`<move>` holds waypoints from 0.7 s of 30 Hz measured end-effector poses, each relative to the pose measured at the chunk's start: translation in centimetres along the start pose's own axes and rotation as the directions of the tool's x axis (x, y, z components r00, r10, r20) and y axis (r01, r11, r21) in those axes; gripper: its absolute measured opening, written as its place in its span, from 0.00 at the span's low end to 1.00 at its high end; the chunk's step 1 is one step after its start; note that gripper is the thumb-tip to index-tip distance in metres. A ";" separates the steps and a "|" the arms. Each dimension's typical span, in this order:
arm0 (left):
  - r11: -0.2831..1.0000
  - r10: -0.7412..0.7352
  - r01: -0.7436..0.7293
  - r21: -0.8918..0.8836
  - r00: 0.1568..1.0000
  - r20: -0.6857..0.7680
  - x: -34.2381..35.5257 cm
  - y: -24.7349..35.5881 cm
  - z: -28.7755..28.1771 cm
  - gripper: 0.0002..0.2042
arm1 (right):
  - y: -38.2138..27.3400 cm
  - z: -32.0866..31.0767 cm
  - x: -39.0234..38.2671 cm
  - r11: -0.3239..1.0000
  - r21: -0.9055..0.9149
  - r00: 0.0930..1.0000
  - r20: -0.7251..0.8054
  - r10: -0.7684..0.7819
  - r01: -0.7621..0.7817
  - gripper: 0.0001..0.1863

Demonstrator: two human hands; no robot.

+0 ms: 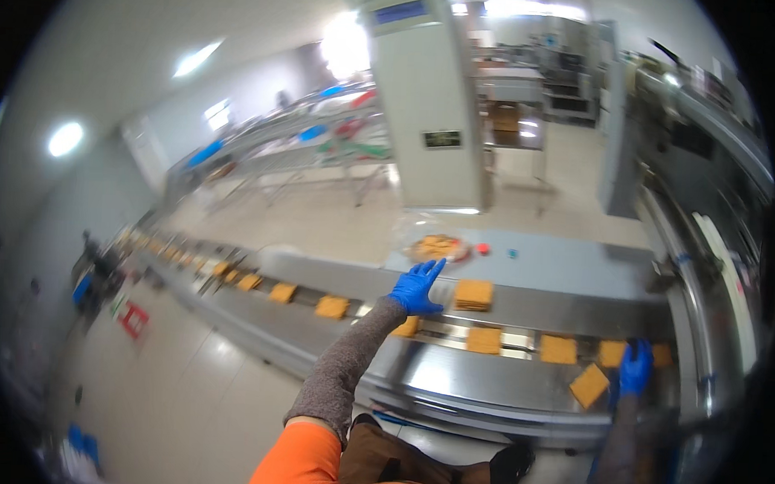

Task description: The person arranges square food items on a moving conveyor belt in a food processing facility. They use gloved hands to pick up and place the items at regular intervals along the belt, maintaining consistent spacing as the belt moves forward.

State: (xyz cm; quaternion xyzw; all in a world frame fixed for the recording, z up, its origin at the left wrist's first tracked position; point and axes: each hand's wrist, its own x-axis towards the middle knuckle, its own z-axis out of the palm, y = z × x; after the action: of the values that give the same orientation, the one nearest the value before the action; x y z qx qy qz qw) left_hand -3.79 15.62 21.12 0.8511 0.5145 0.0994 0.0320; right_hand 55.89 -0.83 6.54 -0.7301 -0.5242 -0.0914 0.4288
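Square orange-brown crackers lie in a row along a metal conveyor [520, 342] that crosses in front of me. My left hand [416, 287], in a blue glove, is open with fingers spread, over the far side of the line. Just right of it a short stack of crackers [473, 294] sits on the far ledge. At the right end, my blue-gloved right hand [636, 368] is beside a cracker [611, 353]; its fingers are blurred, and whether it grips anything is unclear. A single cracker [589, 386] lies turned askew on the near ledge.
Behind the line, a clear bag of crackers [438, 246] rests by a small red item [483, 249] on a grey surface. A pale pillar [430, 115] rises beyond. Metal machinery [705, 193] stands at the right, and a red crate-like object [133, 318] at the left.
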 end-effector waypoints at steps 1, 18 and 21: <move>0.999 -0.033 0.033 0.035 0.999 0.005 -1.4 -1.0 -0.6 0.54 | 2.4 -0.1 -0.4 0.992 0.099 0.997 0.006 0.077 -0.077 0.20; 0.692 -0.718 0.720 0.053 0.694 -0.047 -22.7 -14.7 5.7 0.53 | -10.4 -1.8 -11.7 0.953 -0.011 0.923 0.254 -0.290 0.302 0.43; 0.727 -0.683 0.687 -0.014 0.721 -0.121 -21.7 -12.6 6.8 0.52 | -15.5 -1.2 -11.2 0.979 0.007 0.943 0.268 -0.197 0.203 0.38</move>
State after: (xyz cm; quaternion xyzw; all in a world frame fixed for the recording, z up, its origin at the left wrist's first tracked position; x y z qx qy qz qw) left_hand -23.14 2.67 9.56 0.5941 0.7947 0.1221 0.0226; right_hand 38.31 -8.10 8.96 -0.6833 -0.6476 -0.0407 0.3349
